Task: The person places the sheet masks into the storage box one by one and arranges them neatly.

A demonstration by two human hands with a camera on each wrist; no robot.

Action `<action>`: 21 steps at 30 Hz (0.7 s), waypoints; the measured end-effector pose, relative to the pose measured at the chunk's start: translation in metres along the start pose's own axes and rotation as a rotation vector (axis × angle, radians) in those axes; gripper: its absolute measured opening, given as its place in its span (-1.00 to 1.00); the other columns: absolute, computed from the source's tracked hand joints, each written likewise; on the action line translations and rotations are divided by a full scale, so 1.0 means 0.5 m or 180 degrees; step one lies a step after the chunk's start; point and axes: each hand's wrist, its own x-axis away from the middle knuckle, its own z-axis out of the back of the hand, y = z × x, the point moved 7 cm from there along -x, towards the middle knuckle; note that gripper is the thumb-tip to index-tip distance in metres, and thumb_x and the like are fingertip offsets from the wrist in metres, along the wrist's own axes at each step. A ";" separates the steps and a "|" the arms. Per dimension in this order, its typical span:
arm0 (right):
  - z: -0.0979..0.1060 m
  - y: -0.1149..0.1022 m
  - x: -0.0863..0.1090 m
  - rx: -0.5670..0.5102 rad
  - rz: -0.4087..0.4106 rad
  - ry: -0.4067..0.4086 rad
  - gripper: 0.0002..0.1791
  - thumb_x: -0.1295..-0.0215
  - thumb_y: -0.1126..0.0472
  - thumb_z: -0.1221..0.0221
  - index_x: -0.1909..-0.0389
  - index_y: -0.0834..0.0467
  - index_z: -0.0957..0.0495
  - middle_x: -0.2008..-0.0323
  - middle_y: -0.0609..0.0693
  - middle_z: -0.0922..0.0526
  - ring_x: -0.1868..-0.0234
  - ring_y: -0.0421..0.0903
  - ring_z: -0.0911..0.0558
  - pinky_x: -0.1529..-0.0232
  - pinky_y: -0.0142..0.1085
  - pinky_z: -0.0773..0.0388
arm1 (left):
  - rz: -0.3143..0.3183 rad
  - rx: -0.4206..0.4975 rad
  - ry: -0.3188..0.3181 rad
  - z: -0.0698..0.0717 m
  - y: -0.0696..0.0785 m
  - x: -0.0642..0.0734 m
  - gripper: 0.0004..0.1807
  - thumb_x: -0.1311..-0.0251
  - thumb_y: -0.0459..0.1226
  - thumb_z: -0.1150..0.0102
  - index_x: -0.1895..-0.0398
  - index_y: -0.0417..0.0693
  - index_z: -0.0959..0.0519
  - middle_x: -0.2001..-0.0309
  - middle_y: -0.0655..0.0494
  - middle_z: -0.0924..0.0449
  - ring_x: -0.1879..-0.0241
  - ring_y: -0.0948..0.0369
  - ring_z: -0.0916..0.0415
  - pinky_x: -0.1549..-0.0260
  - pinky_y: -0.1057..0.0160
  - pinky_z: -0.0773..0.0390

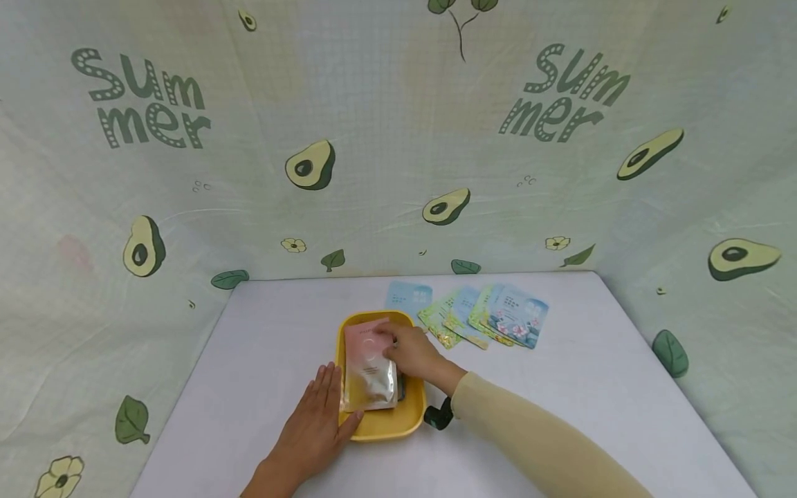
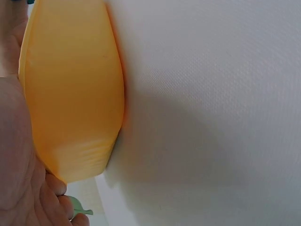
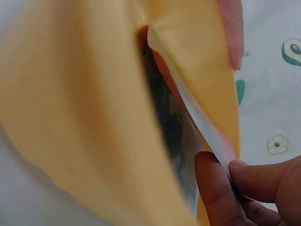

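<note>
A yellow plastic basket [image 1: 389, 430] stands on the table with flat packets inside. On top lies a pink-and-yellow foil sachet [image 1: 369, 353]; its far right edge is pinched between thumb and fingers of my right hand [image 1: 411, 351]. In the right wrist view the sachet [image 3: 197, 117] tilts up from a darker packet [image 3: 171, 125] beneath it, and the right hand [image 3: 254, 188] grips its edge. My left hand [image 1: 314, 418] rests with straight fingers along the basket's left rim. The left wrist view has this hand [image 2: 23, 169] against the basket's outer wall [image 2: 75, 94].
Behind the basket lies a blue packet [image 1: 409, 297] on the white table [image 1: 261, 346]. Several blue and green packets [image 1: 517, 315] fan out to its right. A cloth printed with avocados [image 1: 311, 164] hangs at the back and sides.
</note>
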 end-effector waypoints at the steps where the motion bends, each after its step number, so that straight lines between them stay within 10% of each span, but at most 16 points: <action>1: 0.000 0.003 0.000 -0.0043 -0.0035 0.0010 -0.52 -0.48 0.30 -0.25 -0.39 0.06 -0.56 -0.04 0.13 -0.76 0.37 -0.14 -0.67 0.26 -0.24 -0.74 | 0.0005 0.0007 -0.0014 0.000 0.000 0.000 0.00 -0.55 0.26 0.08 -0.67 -0.34 -0.02 -0.67 -0.28 -0.01 -0.68 -0.16 0.04 -0.58 -0.21 -0.17; 5: 0.000 0.009 0.001 -0.0184 -0.0141 -0.0006 -0.50 -0.47 0.30 -0.27 -0.40 0.09 -0.54 0.00 0.18 -0.74 0.57 -0.09 -0.66 0.46 -0.26 -0.70 | 0.0019 0.0028 -0.0048 0.000 0.001 0.001 0.00 -0.55 0.26 0.07 -0.68 -0.34 -0.01 -0.68 -0.28 0.00 -0.68 -0.16 0.05 -0.58 -0.21 -0.16; 15: 0.083 0.004 0.019 0.0575 0.0049 0.0825 -0.60 -0.55 0.12 -0.22 -0.29 0.19 -0.61 0.02 0.12 -0.79 0.17 0.01 -0.77 0.17 -0.13 -0.75 | -0.0178 -0.0123 0.0307 0.007 0.004 0.003 -0.04 -0.55 0.20 0.00 -0.64 -0.40 -0.09 -0.64 -0.32 -0.09 -0.65 -0.18 -0.04 -0.55 -0.17 -0.25; 21: 0.149 0.075 0.052 0.0848 0.0240 0.1147 -0.51 -0.59 0.07 -0.18 -0.37 0.26 -0.54 -0.27 0.23 -0.65 -0.27 0.20 -0.65 -0.28 0.09 -0.62 | -0.0137 -0.0112 0.0263 0.002 0.002 0.007 -0.03 -0.56 0.23 0.05 -0.64 -0.38 -0.09 -0.65 -0.30 -0.06 -0.66 -0.17 -0.01 -0.57 -0.17 -0.21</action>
